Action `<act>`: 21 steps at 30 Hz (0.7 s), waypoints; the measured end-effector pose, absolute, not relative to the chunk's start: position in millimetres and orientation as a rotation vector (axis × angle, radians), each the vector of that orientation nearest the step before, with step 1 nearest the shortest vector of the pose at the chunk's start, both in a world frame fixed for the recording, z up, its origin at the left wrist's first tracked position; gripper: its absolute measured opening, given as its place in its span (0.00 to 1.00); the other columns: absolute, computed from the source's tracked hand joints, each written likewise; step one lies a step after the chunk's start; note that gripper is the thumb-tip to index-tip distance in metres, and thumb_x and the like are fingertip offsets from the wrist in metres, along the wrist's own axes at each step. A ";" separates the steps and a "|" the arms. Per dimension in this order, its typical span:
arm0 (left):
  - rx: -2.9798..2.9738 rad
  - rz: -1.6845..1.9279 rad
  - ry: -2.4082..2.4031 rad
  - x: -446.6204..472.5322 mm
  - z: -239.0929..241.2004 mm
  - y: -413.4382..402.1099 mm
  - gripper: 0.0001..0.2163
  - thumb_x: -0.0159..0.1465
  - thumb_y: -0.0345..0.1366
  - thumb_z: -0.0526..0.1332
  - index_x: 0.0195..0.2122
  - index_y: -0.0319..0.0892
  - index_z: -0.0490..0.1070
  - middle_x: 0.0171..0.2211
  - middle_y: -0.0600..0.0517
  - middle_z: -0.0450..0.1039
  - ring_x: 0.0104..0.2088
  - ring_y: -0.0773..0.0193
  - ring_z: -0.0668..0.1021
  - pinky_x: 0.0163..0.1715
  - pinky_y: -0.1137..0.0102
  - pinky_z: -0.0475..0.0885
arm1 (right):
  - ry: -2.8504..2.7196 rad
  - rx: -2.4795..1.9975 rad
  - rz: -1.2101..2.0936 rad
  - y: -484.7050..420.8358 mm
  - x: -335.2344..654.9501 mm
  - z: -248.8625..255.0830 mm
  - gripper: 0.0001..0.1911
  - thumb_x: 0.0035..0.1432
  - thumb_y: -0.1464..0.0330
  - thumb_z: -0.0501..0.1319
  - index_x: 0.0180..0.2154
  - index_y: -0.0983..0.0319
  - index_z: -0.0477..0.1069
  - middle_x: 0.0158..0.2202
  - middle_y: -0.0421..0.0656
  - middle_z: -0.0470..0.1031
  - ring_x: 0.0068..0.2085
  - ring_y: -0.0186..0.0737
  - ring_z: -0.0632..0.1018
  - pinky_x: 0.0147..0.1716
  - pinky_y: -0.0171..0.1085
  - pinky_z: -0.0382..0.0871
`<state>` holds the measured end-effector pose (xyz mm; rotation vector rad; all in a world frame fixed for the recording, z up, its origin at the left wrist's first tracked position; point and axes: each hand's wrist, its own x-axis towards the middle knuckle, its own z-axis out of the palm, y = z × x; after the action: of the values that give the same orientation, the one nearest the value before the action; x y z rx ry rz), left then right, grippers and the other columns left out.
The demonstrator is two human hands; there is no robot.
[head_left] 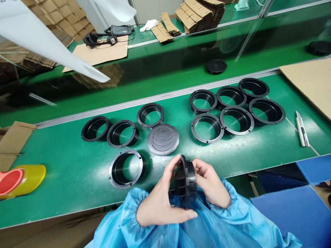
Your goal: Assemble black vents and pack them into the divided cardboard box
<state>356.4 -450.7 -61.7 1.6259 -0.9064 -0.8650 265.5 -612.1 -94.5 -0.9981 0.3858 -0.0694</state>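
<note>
Both my hands hold one black plastic ring part (186, 181) on edge, just in front of the green table's near edge. My left hand (160, 199) wraps its left face, thumb below and fingers over the top. My right hand (210, 184) grips its right side. A round grey-black vent cover (163, 139) lies flat on the table just beyond my hands. A single black ring (125, 168) lies to the left of my hands. Three more rings (121, 133) sit in a loose row behind it. Several rings (234, 105) are clustered at the right.
A box cutter (301, 128) lies at the table's right, near a cardboard sheet (310, 82). A yellow and red object (19, 179) sits at the left edge. A dark conveyor belt (165, 69) carrying a black disc (216, 66) runs behind. Blue bins (297, 203) stand at lower right.
</note>
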 end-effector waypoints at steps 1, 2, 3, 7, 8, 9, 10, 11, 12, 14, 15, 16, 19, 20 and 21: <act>1.544 -0.911 -0.903 357.6 -64.6 -449.6 0.62 0.48 0.46 0.78 0.72 0.53 0.31 0.72 0.36 0.44 0.70 0.37 0.55 0.65 0.42 0.60 | 0.377 -1.092 -0.083 -611.5 265.3 -92.3 0.12 0.54 0.68 0.70 0.29 0.62 0.67 0.24 0.35 0.68 0.25 0.30 0.67 0.26 0.27 0.61; 1.463 -0.956 -0.900 359.1 -67.1 -448.9 0.63 0.47 0.49 0.78 0.72 0.54 0.30 0.73 0.36 0.41 0.70 0.37 0.54 0.65 0.42 0.59 | 0.367 -1.183 -0.103 -610.9 265.3 -89.8 0.10 0.54 0.69 0.68 0.29 0.62 0.67 0.24 0.34 0.68 0.25 0.31 0.67 0.26 0.28 0.61; 1.394 -1.001 -0.893 360.4 -68.9 -448.6 0.64 0.46 0.52 0.78 0.71 0.55 0.29 0.73 0.36 0.38 0.70 0.36 0.53 0.65 0.41 0.58 | 0.356 -1.262 -0.127 -610.2 265.5 -87.2 0.09 0.55 0.69 0.67 0.29 0.61 0.67 0.24 0.35 0.68 0.26 0.31 0.68 0.27 0.28 0.62; 1.308 -1.063 -0.784 361.5 -71.9 -450.3 0.56 0.53 0.61 0.70 0.71 0.55 0.30 0.73 0.38 0.35 0.70 0.39 0.55 0.66 0.41 0.54 | 0.331 -1.436 -0.217 -606.8 266.6 -79.5 0.06 0.58 0.67 0.64 0.31 0.60 0.68 0.25 0.35 0.70 0.25 0.33 0.70 0.26 0.29 0.65; 1.303 -1.055 -0.769 360.5 -73.0 -451.0 0.55 0.54 0.62 0.69 0.71 0.55 0.30 0.73 0.38 0.36 0.70 0.39 0.55 0.66 0.41 0.54 | 0.325 -1.457 -0.227 -606.1 266.5 -78.8 0.06 0.59 0.67 0.64 0.31 0.60 0.69 0.25 0.35 0.70 0.25 0.33 0.71 0.26 0.30 0.66; 1.294 -1.044 -0.758 359.1 -74.9 -451.6 0.55 0.53 0.63 0.68 0.71 0.55 0.30 0.73 0.39 0.37 0.70 0.39 0.55 0.66 0.41 0.55 | 0.317 -1.476 -0.237 -605.5 266.3 -78.5 0.06 0.59 0.67 0.65 0.32 0.60 0.70 0.26 0.35 0.71 0.26 0.33 0.71 0.27 0.30 0.66; 1.283 -1.033 -0.738 357.4 -77.8 -452.0 0.55 0.53 0.64 0.67 0.70 0.55 0.30 0.73 0.40 0.38 0.70 0.40 0.56 0.66 0.41 0.56 | 0.308 -1.496 -0.247 -605.0 266.0 -78.6 0.05 0.60 0.67 0.65 0.33 0.60 0.70 0.27 0.36 0.71 0.26 0.33 0.71 0.27 0.30 0.67; 1.272 -1.029 -0.719 355.6 -81.8 -452.0 0.55 0.53 0.66 0.66 0.70 0.57 0.29 0.74 0.42 0.38 0.70 0.41 0.57 0.65 0.43 0.58 | 0.302 -1.518 -0.260 -604.6 265.7 -78.9 0.04 0.60 0.67 0.65 0.34 0.60 0.71 0.27 0.36 0.71 0.26 0.32 0.72 0.27 0.30 0.67; 1.268 -1.025 -0.697 353.7 -86.7 -451.6 0.55 0.52 0.67 0.65 0.70 0.58 0.29 0.74 0.43 0.39 0.69 0.41 0.58 0.63 0.45 0.62 | 0.300 -1.543 -0.272 -604.3 265.3 -79.5 0.04 0.60 0.67 0.65 0.34 0.59 0.71 0.28 0.36 0.71 0.27 0.32 0.72 0.27 0.30 0.67; 1.280 -1.022 -0.644 349.9 -98.3 -449.3 0.57 0.49 0.71 0.63 0.69 0.60 0.27 0.74 0.46 0.40 0.68 0.42 0.63 0.57 0.48 0.71 | 0.306 -1.589 -0.283 -604.1 264.7 -80.8 0.04 0.61 0.67 0.64 0.35 0.59 0.71 0.29 0.35 0.72 0.27 0.32 0.71 0.27 0.30 0.67; 1.291 -1.026 -0.619 348.0 -104.1 -447.7 0.58 0.47 0.72 0.62 0.69 0.61 0.25 0.74 0.46 0.40 0.66 0.42 0.65 0.53 0.50 0.74 | 0.313 -1.605 -0.280 -604.2 264.6 -81.4 0.04 0.61 0.66 0.64 0.36 0.59 0.71 0.29 0.35 0.71 0.27 0.32 0.71 0.27 0.30 0.66; 1.305 -1.029 -0.597 346.2 -109.3 -445.9 0.60 0.45 0.73 0.62 0.68 0.62 0.24 0.74 0.46 0.39 0.65 0.41 0.66 0.50 0.50 0.76 | 0.321 -1.614 -0.273 -604.4 264.5 -81.8 0.04 0.61 0.66 0.64 0.36 0.59 0.71 0.29 0.35 0.71 0.27 0.32 0.71 0.26 0.30 0.66; 1.350 -1.014 -0.498 341.0 -117.6 -441.6 0.63 0.41 0.74 0.63 0.68 0.62 0.24 0.74 0.46 0.38 0.63 0.39 0.70 0.46 0.49 0.78 | 0.339 -1.614 -0.251 -605.4 264.7 -82.1 0.04 0.61 0.65 0.64 0.36 0.59 0.72 0.28 0.35 0.71 0.27 0.32 0.71 0.26 0.30 0.65; 1.352 -0.996 -0.460 339.7 -117.0 -441.2 0.63 0.40 0.75 0.63 0.69 0.62 0.26 0.74 0.47 0.38 0.62 0.38 0.71 0.46 0.48 0.78 | 0.340 -1.608 -0.244 -605.7 264.8 -82.1 0.04 0.61 0.66 0.64 0.36 0.59 0.72 0.28 0.34 0.70 0.26 0.31 0.71 0.26 0.29 0.65; 1.346 -0.993 -0.422 338.9 -114.7 -441.5 0.62 0.40 0.74 0.63 0.69 0.63 0.28 0.74 0.47 0.39 0.61 0.37 0.71 0.47 0.48 0.77 | 0.340 -1.601 -0.238 -606.0 264.9 -82.1 0.04 0.61 0.66 0.64 0.36 0.59 0.72 0.28 0.34 0.70 0.26 0.31 0.71 0.26 0.29 0.65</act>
<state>338.9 -441.5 -114.7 1.3460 -0.4219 -0.9925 264.9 -606.0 -82.1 -1.6013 0.3398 -0.2376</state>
